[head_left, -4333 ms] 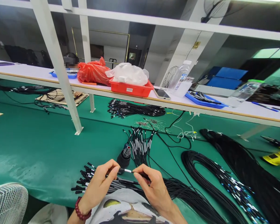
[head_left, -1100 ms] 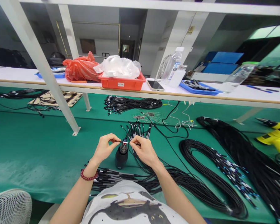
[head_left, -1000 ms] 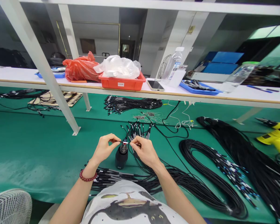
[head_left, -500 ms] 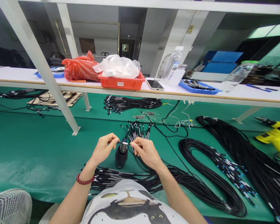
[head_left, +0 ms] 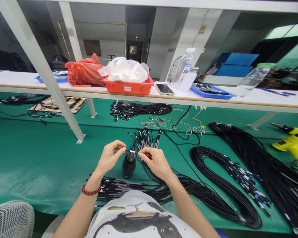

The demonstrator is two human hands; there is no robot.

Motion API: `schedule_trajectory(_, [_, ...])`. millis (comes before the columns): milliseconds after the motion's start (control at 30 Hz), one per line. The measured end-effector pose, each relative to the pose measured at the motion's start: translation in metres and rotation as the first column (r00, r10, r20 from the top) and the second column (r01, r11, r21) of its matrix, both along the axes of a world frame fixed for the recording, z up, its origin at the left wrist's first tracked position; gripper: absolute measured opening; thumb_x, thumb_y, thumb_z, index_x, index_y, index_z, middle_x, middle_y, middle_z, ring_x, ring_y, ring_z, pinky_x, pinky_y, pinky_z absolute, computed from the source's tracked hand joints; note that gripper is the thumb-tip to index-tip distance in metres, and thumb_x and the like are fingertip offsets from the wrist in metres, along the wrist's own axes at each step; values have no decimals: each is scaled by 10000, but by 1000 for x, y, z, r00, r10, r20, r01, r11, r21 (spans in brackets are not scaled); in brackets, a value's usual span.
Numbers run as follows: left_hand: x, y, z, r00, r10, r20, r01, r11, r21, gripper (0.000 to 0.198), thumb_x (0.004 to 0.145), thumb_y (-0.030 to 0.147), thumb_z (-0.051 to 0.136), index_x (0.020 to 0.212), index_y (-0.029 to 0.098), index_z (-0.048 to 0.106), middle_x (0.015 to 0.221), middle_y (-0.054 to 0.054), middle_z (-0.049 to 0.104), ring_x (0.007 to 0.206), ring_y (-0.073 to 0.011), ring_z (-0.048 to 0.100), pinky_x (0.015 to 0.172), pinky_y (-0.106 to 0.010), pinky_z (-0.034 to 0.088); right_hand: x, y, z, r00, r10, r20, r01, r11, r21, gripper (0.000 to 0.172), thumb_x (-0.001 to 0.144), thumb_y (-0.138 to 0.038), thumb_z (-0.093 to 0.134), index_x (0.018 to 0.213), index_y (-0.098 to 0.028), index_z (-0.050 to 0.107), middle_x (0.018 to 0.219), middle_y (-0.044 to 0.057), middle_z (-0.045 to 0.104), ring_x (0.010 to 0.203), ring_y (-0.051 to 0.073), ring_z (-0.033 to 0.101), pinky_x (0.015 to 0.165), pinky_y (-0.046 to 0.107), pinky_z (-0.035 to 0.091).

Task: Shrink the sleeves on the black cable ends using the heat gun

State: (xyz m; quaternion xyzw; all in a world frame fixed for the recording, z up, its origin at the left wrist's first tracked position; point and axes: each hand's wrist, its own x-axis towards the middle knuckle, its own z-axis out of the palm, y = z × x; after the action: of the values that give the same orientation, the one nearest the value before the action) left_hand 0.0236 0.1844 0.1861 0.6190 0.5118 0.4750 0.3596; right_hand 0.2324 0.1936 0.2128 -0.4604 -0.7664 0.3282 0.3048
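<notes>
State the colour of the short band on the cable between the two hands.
The band is white; the head view shows it best.

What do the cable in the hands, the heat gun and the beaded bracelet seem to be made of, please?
Cable: probably plastic or rubber; dull black, white-banded. Heat gun: likely plastic, smooth and black; its silvery, ridged nozzle suggests metal. Beaded bracelet: dark red, rounded; perhaps wood or plastic.

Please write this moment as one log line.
left hand: pinches cable; right hand: pinches cable; black tool: nozzle up, near cable
</notes>
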Motion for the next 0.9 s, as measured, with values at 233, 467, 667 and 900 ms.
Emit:
schedule_trajectory(233, [3,3,-5,995,102,5,-102,993,61,176,820,332,609,914,186,640,845,-29,670,809,-166,631,758,-270,492,0,9,-16,995,-86,-48,88,996,35,191,847,-290,556,735,-191,674,713,14,703,653,157,631,623,249,460])
schedule_trajectory(467, [-16,-3,-17,965,246,91,-247,969,-1,258,848,392,573,984,175,601,812,-31,659,776,-155,625,725,-264,488,38,77,-69,861,-508,-5,508,861,17,344,874,-348,465,1066,-123,641,1018,146,692,936,259,639,845,383,475])
schedule_trajectory(667, [-31,-25,-48,950,300,85,-290,951,-110,316,809,474,605,884,169,633,745,-28,659,715,-163,626,676,-264,503,33,110,-136,917,-384,102,389,920,-34,273,858,-166,483,1080,-80,617,1114,176,637,1007,249,600,944,429,433])
schedule_trajectory(900, [-41,-48,-71,935,351,56,-332,919,-214,458,735,612,624,841,167,650,725,-39,664,709,-194,636,658,-276,518,-16,130,-185,980,-111,167,148,963,-225,224,921,-277,571,1092,-136,606,1057,60,644,862,161,639,763,349,547])
